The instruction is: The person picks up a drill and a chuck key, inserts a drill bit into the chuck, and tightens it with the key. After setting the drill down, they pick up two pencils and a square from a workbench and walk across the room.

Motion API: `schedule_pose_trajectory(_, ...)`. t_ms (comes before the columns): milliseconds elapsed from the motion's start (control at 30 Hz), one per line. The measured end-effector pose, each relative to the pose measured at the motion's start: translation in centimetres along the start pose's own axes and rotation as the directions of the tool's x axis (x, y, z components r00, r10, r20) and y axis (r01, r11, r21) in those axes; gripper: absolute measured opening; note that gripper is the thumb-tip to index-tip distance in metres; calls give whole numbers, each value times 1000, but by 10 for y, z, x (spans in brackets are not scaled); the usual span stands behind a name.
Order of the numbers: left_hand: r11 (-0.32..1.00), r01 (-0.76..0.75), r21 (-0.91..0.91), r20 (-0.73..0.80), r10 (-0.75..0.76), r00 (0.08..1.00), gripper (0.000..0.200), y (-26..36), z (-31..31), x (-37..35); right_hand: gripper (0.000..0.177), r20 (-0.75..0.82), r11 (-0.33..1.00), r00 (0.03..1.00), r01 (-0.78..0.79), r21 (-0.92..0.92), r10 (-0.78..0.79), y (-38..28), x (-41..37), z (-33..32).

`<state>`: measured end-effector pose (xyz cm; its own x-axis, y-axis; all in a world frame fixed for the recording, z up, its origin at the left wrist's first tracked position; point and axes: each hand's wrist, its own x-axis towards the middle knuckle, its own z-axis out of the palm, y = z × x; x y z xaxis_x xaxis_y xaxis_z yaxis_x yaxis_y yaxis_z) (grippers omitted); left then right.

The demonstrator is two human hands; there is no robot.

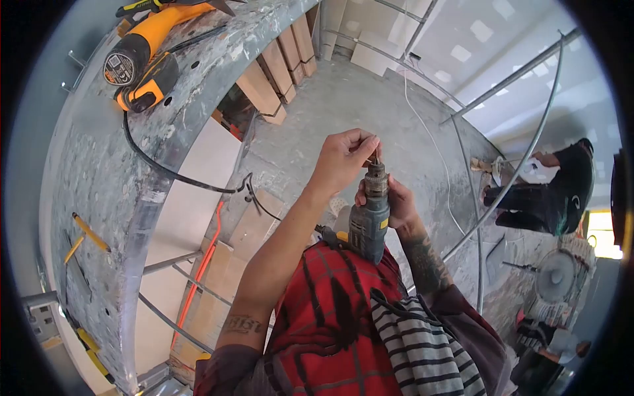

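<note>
A dark grey power drill (pixel 370 228) points away from me, its rear end resting against my red checked clothing. My right hand (pixel 401 203) is closed around the front of the drill, at its metal chuck (pixel 376 179). With thumb and fingers pinched together, my left hand (pixel 342 162) holds a thin drill bit (pixel 376 159) at the chuck's tip. The fingers cover most of the bit, so how deep it sits in the chuck cannot be seen.
On the scuffed platform (pixel 86 171) at left lie an orange-and-black power tool (pixel 148 46) and yellow-handled tools (pixel 89 232). Metal scaffold bars (pixel 522 69) cross the right side. Beyond them are a person in dark clothes (pixel 561 188) and a fan (pixel 556 276). Boxes (pixel 261 89) stand below the platform.
</note>
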<state>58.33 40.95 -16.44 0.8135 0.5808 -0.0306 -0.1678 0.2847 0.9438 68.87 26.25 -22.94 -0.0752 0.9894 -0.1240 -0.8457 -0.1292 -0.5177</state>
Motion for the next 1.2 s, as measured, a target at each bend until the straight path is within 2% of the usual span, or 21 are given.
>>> schedule_pose_trajectory(100, 1000, -6, 23, 34, 6, 999, 18, 6, 0, -13, 58, 1, 996, 998, 65, -53, -65, 11, -8, 8)
schedule_pose_trajectory(167, 1000, -12, 27, 54, 10, 998, 18, 8, -1, -18, 59, 14, 982, 993, 118, -150, -117, 14, -10, 11)
schedule_pose_trajectory(233, 997, 6, 75, 44, -9, 999, 18, 8, -1, -21, 58, 6, 981, 994, 109, -160, -109, 15, -12, 15)
schedule_pose_trajectory(400, 999, -21, 44, 73, 18, 997, 19, 9, 0, -26, 55, -22, 979, 993, 110, -173, -115, 19, -16, 23)
schedule_pose_trajectory(467, 999, -24, 47, 74, 20, 997, 20, 8, -3, -26, 54, -30, 924, 989, 127, -360, -147, 18, -16, 25)
schedule_pose_trajectory(567, 995, -23, 100, 162, 6, 987, 23, 4, -11, -24, 55, -95, 908, 980, 125, -399, -176, 19, -16, 29)
schedule_pose_trajectory(633, 991, 20, 135, 74, -30, 997, 50, 12, -12, -38, 53, -144, 907, 966, 143, -395, -215, 19, -15, 25)
schedule_pose_trajectory(667, 991, 16, 136, 76, -27, 997, 50, 0, -20, -49, 52, -197, 907, 949, 156, -390, -248, 20, -15, 22)
schedule_pose_trajectory(700, 928, 63, 366, 170, -133, 976, 70, -23, -32, -64, 52, -191, 906, 949, 160, -393, -251, 18, -16, 19)
schedule_pose_trajectory(733, 810, 79, 581, 228, -255, 940, 92, -40, -40, -78, 50, -288, 941, 923, 169, -293, -255, 15, -16, 15)
schedule_pose_trajectory(800, 859, 89, 505, 372, -309, 875, 116, -60, -25, -113, 47, -453, 965, 852, 216, -149, -260, 10, -17, 11)
schedule_pose_trajectory(833, 808, -26, 589, 343, -220, 913, 125, -63, -11, -120, 46, -457, 973, 859, 206, -102, -230, 4, -18, 6)
schedule_pose_trajectory(867, 767, 10, 642, 259, -229, 938, 123, -58, -4, -122, 49, -471, 961, 843, 272, -47, -262, 3, -17, 4)
schedule_pose_trajectory(900, 765, 38, 643, 214, -227, 950, 123, -56, -3, -122, 53, -452, 943, 832, 324, -74, -321, 3, -19, 10)
schedule_pose_trajectory(967, 857, 0, 516, 336, -202, 920, 123, -49, -6, -113, 61, -431, 913, 828, 408, 25, -358, 2, -23, 33)
schedule_pose_trajectory(1033, 873, 39, 487, 333, -226, 916, 122, -31, 1, -116, 61, -451, 911, 792, 363, -196, -413, 9, -24, 67)
schedule_pose_trajectory(1100, 811, 92, 578, 311, -323, 894, 125, -13, 10, -126, 59, -401, 898, 804, 374, -233, -439, 17, -26, 55)
schedule_pose_trajectory(1133, 785, 89, 613, 321, -349, 880, 114, 0, 13, -131, 57, -413, 897, 797, 413, -158, -440, 17, -31, 50)
schedule_pose_trajectory(1167, 787, 93, 609, 313, -347, 884, 114, -6, 10, -135, 55, -459, 885, 757, 417, -209, -465, 15, -34, 60)
schedule_pose_trajectory(1200, 842, -63, 536, 342, -148, 928, 106, -16, 7, -140, 53, -440, 876, 758, 436, -206, -481, 14, -40, 68)
